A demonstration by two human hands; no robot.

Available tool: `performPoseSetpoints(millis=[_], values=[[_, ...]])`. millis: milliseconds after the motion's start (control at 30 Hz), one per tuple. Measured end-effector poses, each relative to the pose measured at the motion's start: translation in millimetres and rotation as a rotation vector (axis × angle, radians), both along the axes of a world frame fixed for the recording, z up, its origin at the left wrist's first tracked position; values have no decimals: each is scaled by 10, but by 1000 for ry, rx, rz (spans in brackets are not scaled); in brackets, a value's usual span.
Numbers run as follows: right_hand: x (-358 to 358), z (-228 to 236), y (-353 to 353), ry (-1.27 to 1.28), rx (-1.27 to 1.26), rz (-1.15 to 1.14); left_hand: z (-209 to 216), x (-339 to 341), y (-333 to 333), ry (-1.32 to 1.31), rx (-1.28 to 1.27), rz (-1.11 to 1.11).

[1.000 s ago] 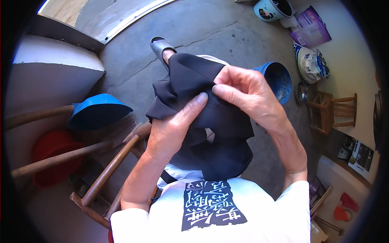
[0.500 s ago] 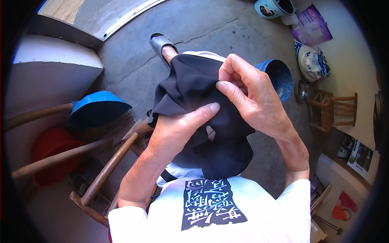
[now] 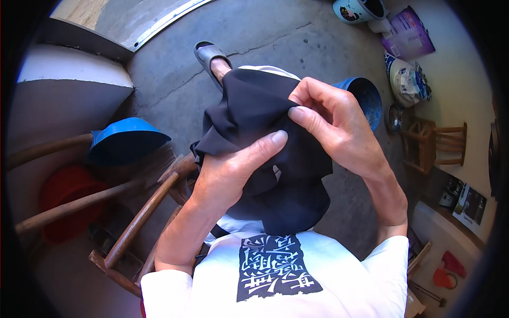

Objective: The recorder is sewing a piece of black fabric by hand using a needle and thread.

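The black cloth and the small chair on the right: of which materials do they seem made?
Black cloth: probably a thin, smooth synthetic weave, faintly sheeny, as it drapes in soft folds. Small chair: apparently wood, perhaps varnished, judging by its brown colour and slatted back.

On the grey floor [image 3: 265,32] at the right there is a blue bucket [image 3: 368,103]; near it, a metal bowl [image 3: 393,117] and a wooden chair [image 3: 421,146]. Farther forward are a white sack [image 3: 401,79], a purple bag [image 3: 408,34] and a light-blue pail [image 3: 348,12]. At the left — a blue scoop [image 3: 127,140], a wooden pole [image 3: 74,208] and, in shadow, what is perhaps a red basin [image 3: 66,183].
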State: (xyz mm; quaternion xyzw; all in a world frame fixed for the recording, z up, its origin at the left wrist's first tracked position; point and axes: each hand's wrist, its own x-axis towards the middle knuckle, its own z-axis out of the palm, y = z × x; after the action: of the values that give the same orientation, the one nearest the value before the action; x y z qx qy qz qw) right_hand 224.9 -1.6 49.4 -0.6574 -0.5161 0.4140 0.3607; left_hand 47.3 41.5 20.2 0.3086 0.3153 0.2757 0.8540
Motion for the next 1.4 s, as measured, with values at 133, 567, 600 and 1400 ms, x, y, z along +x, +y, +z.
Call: performPoseSetpoints(millis=[133, 567, 600, 1400], values=[[93, 35, -29, 114, -123, 23, -18, -34, 38, 16, -28, -15], [57, -14, -49, 113, -108, 66, -44, -19, 17, 54, -84, -36], [45, -15, -44, 113, -109, 67, -48, -27, 19, 62, -89, -37], [334, 252, -119, 86, -185, 205, -67, -77, 122, 119, -142, -113]])
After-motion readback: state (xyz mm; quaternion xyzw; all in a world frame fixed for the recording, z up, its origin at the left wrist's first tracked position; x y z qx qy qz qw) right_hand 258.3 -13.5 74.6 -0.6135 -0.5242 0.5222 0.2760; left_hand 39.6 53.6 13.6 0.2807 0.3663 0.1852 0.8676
